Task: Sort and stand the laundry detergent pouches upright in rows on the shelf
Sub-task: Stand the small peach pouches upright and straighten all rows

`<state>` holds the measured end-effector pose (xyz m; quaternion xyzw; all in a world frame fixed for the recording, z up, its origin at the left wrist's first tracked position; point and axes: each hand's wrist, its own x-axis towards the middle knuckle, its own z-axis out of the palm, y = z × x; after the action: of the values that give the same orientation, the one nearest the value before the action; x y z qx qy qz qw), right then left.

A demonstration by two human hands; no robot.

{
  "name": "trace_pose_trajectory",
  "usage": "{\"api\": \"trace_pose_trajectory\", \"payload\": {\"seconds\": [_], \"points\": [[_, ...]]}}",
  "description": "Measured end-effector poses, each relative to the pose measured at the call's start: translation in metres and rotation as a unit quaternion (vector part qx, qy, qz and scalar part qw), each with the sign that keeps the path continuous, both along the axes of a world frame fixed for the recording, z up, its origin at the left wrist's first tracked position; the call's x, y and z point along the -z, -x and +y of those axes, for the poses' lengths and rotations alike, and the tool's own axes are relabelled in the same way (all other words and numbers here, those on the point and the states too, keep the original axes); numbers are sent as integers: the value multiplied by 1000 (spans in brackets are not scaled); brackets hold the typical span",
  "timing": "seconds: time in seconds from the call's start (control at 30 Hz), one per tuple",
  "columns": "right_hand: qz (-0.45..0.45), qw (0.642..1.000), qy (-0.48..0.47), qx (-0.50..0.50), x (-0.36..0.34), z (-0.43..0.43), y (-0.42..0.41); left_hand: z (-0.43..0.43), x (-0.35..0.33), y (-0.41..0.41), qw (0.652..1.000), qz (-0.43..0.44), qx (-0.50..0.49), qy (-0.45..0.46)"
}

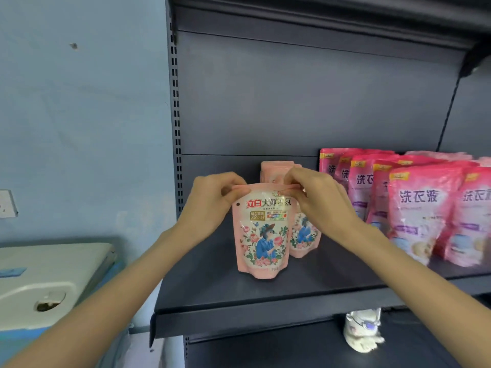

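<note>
While fingers (235, 192) of L hand (212, 200) & R hand (317, 200) pinch its top edge, pale pink pouch (261, 235) upright on shelf (212, 285)

Glossy plastic pouch (261, 229), matt metal shelf (265, 290)

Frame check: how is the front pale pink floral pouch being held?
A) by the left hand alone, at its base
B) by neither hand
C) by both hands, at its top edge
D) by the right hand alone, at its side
C: the left hand and the right hand each pinch a top corner of the pale pink pouch, which is upright on the shelf.
</note>
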<state>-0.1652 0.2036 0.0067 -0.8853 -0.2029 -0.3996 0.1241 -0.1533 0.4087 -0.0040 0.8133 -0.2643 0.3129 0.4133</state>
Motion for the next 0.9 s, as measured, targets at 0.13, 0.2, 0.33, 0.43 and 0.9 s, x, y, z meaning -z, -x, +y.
{"api": "trace_pose_trajectory", "payload": {"seconds": [0.13, 0.2, 0.33, 0.43, 0.9], "points": [[2, 1000, 9, 6, 2, -30, -7, -29, -1, -9, 1000, -7, 3, -29], [7, 1000, 7, 5, 2, -44, -13, -43, -1, -15, 999, -7, 1, -32], [12, 1000, 12, -8, 1, -71, -25, -68, 2, -27, 999, -5, -7, -33], [13, 999, 20, -31, 2, -88, -34, -83, 4, -32, 999, -6, -26, -31], [217, 900, -308, -218, 49, -119, -45, -115, 24, -18, 993, 28, -61, 99]]}}
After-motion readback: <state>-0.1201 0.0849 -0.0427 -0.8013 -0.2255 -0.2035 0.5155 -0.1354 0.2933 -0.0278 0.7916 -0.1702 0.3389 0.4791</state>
